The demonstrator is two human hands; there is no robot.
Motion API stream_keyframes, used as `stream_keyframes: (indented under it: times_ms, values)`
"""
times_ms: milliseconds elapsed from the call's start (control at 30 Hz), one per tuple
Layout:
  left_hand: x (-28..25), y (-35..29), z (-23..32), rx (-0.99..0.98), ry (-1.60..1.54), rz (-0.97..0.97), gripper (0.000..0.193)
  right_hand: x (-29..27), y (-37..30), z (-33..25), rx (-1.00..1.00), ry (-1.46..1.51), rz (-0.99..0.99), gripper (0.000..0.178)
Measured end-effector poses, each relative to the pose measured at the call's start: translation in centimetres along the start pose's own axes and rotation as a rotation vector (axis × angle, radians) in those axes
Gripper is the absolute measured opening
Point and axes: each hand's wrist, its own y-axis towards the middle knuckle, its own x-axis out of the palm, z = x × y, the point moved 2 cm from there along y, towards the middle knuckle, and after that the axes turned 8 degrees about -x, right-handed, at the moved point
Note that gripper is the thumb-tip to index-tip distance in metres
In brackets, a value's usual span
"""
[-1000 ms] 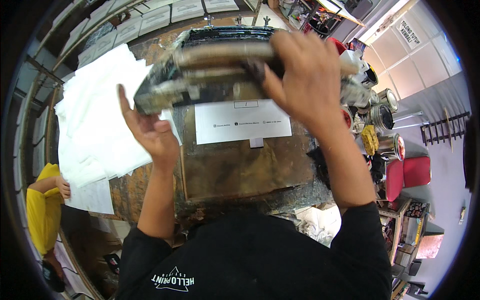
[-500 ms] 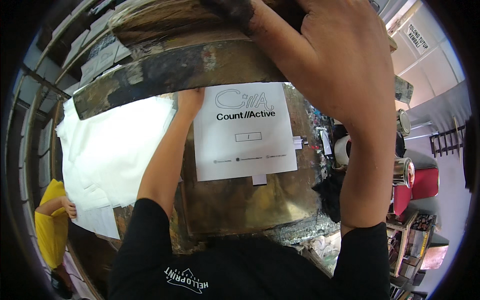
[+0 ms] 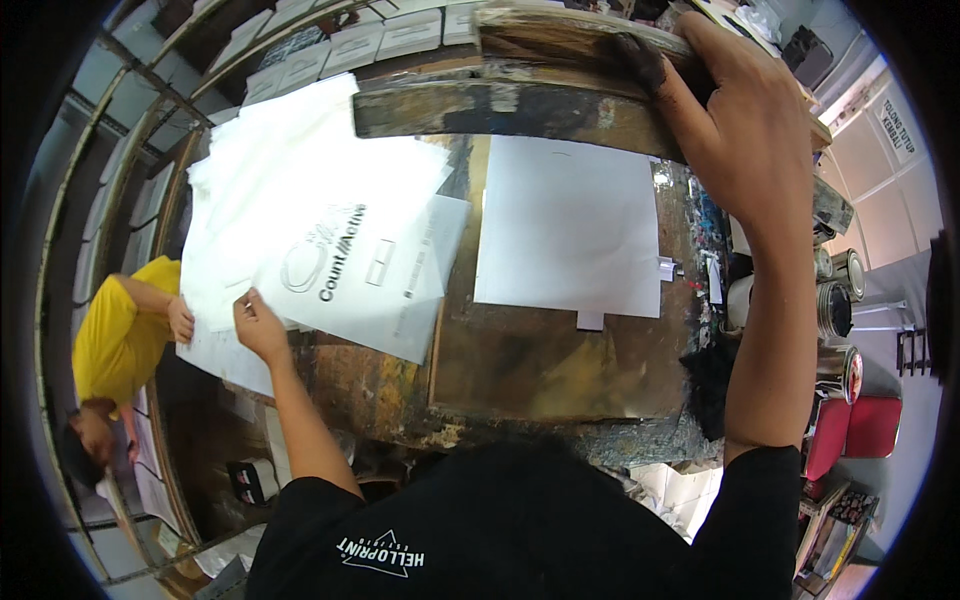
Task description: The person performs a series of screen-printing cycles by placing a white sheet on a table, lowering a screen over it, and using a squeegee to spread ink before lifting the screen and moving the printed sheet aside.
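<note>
At the left, my left hand (image 3: 262,328) pinches the edge of a printed paper sheet (image 3: 345,285) bearing black line art, lettering and a small box. This sheet lies tilted over a stack of white paper (image 3: 270,170). Up at the right, my right hand (image 3: 745,120) is closed around the raised wooden printing frame (image 3: 570,55), its thumb stained black. Beneath the frame, a white sheet (image 3: 570,230) rests on the worn board (image 3: 540,370); only a faint dark mark shows near its far edge. Small white tabs (image 3: 590,320) touch its near and right sides.
A co-worker's hand (image 3: 180,320) and yellow sleeve are at the paper stack's left edge. Metal cans (image 3: 838,375) and a dark cloth (image 3: 705,375) line the right side. Racks with paper stacks (image 3: 380,40) stand beyond; a red chair (image 3: 870,427) is at the lower right.
My left hand has carried the printed sheet from the board leftward onto the paper stack, turning it. An almost unmarked sheet now shows on the board. My right hand still holds up the frame.
</note>
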Motion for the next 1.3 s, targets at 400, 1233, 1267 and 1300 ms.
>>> stream_keyframes:
  times_ms: [400, 1233, 1267, 1300]
  values:
    - [4.5, -19.3, 14.8, 1.025, 0.499, -0.823, 0.131, 0.0, -0.3, 0.1, -0.031, -0.003, -0.014, 0.041]
    - [13.7, -41.7, 29.1, 1.395, -0.115, -1.147, 0.127, -4.5, 3.3, 0.6, 0.140, 0.290, -0.426, 0.056]
    - [13.7, -42.0, 28.9, 1.404, -0.125, -1.132, 0.127, -4.5, 3.7, 0.5, 0.151, 0.274, -0.419, 0.057]
    - [13.6, -42.2, 29.0, 1.390, -0.172, -1.090, 0.127, -4.3, 3.6, 0.3, 0.172, 0.237, -0.402, 0.057]
